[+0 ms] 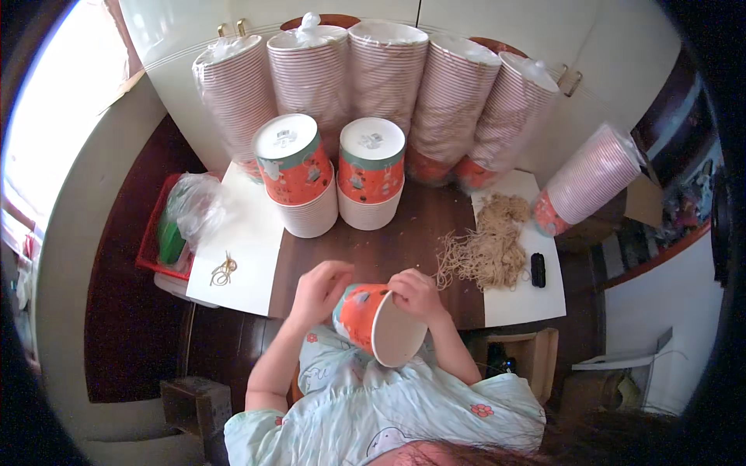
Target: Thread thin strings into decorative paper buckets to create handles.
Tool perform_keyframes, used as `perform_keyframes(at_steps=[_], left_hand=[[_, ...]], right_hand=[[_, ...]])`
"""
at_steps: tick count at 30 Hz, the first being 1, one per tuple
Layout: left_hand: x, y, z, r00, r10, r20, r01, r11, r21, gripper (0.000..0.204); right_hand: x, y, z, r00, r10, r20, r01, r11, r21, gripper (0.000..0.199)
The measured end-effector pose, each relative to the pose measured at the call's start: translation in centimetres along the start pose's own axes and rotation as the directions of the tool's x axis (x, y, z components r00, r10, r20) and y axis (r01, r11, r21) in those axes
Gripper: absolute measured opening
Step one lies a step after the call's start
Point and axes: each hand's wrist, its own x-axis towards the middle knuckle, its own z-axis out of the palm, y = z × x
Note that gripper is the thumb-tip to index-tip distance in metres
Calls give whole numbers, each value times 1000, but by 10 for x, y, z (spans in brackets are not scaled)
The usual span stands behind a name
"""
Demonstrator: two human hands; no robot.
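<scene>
In front of my body a red and green paper bucket is tilted on its side, its open white mouth turned toward the lower right. My right hand pinches it at the upper rim. Beside the bucket's green base end is my left hand, its fingers curled in; what they hold, if anything, is too small to make out. Beyond my hands, two short stacks of upside-down paper buckets, a left stack and a right stack, stand on the brown table. A tangled heap of beige string lies to the right.
Tall plastic-wrapped bucket stacks line the back, and another wrapped stack leans at the right. A black object lies near the string. At left are a small coil of string and a red basket with a plastic bag.
</scene>
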Motion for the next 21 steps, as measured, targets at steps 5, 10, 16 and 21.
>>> perform_keyframes(at_steps=[5,10,16,21], left_hand=[[22,-11,7,931,42,363,-66,996,54,14],[21,1,5,857,74,509,-148,983,106,13],[16,6,9,824,291,487,-372,925,77,10],[13,6,12,807,321,496,-443,884,149,11]], right_hand=[[5,-20,3,993,-98,-63,96,995,-30,27],[-1,-22,5,963,-87,-254,84,996,-23,38],[-2,-20,4,946,-157,-283,153,988,-36,36],[-2,-22,4,944,-188,-270,180,982,-51,34]])
